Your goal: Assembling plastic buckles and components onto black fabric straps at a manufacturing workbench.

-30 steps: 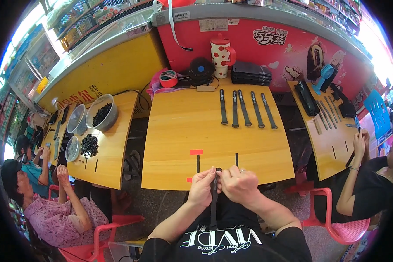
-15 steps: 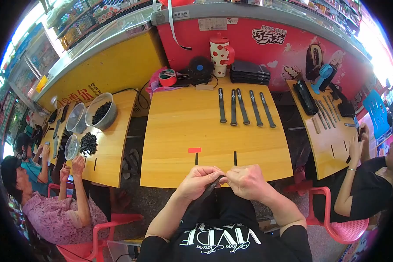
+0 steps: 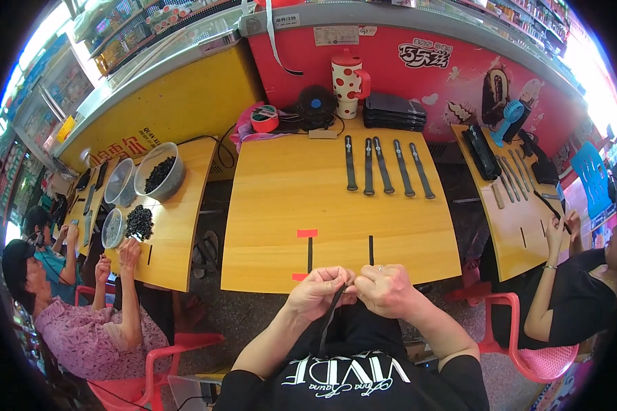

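Just off the table's near edge, my left hand and my right hand meet, both closed at the fingertips. A narrow black strap hangs down from between them toward my lap. The left fingers pinch it; the right fingers close on its upper end, which is mostly hidden. Several dark straps with rounded ends lie side by side at the far right of the wooden table. Red tape and black stripes mark the near part of the tabletop.
A polka-dot tumbler, stacked black pouches, a red tape roll and a round black device line the back. People sit at side tables: left holds tubs and small black parts; right, a black case.
The strap in my hands now hangs lower and more upright, and my fingers have shifted on it. At the right table, a person's hands have raised a dark strip into clearer view.
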A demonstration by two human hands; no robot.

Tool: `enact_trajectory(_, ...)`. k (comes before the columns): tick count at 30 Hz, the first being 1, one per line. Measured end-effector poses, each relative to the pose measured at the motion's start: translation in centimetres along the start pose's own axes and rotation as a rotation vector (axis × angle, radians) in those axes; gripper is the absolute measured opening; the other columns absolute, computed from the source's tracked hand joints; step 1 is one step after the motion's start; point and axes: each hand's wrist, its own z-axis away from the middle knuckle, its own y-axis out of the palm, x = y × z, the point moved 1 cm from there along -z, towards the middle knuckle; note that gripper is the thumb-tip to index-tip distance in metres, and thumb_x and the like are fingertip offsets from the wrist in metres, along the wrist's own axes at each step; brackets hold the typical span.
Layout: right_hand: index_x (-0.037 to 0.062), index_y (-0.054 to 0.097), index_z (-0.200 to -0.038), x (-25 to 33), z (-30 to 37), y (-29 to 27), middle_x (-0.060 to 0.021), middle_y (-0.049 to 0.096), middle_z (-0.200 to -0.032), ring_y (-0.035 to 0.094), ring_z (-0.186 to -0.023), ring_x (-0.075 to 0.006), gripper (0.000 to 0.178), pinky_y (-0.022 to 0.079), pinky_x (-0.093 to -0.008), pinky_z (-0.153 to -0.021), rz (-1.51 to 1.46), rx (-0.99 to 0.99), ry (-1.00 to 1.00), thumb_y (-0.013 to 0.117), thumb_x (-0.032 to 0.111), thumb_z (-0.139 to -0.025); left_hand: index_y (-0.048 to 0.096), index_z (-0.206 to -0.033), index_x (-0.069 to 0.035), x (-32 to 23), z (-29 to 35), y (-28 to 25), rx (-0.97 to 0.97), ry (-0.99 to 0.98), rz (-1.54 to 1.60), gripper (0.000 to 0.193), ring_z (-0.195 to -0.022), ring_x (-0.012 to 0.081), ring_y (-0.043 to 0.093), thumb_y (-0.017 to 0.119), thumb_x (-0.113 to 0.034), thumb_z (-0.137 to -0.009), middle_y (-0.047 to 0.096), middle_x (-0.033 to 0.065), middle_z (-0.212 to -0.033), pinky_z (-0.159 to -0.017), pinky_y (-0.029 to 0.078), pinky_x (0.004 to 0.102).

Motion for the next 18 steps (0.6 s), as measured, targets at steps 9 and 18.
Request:
enact_trajectory(9,0.0106,0.051,-0.066,-0.3,-0.6,-1.3,-0.0025,0.047,-0.062,0.055,-0.049,-0.0176,0.023,0.040,-0.0310,-0.041,0.009,0.126,-0.194,0.068,0.024,-0.074,0.057,-0.086,-0.006,1.2,0.7,-0.6,0.007,-0.085,0.008,0.017,-0.086,0.0133,0.056,0.066,-0.020,-0.089,0.056,0.0038,-0.092,-0.078,0.047,0.0286)
enact_trajectory(18,0.0120,0.050,-0.064,1.0,1.4,-0.3,-0.0005,0.043,-0.059,0.050,-0.045,-0.0145,0.024,0.036,-0.0297,-0.039,0.101,0.018,-0.173,0.071,0.022,-0.068,0.059,-0.085,-0.005,2.9,1.1,-0.8,0.022,0.025,0.023,0.015,-0.088,0.0147,0.055,0.067,-0.017,-0.088,0.055,0.0045,-0.092,-0.077,0.045,0.0265)
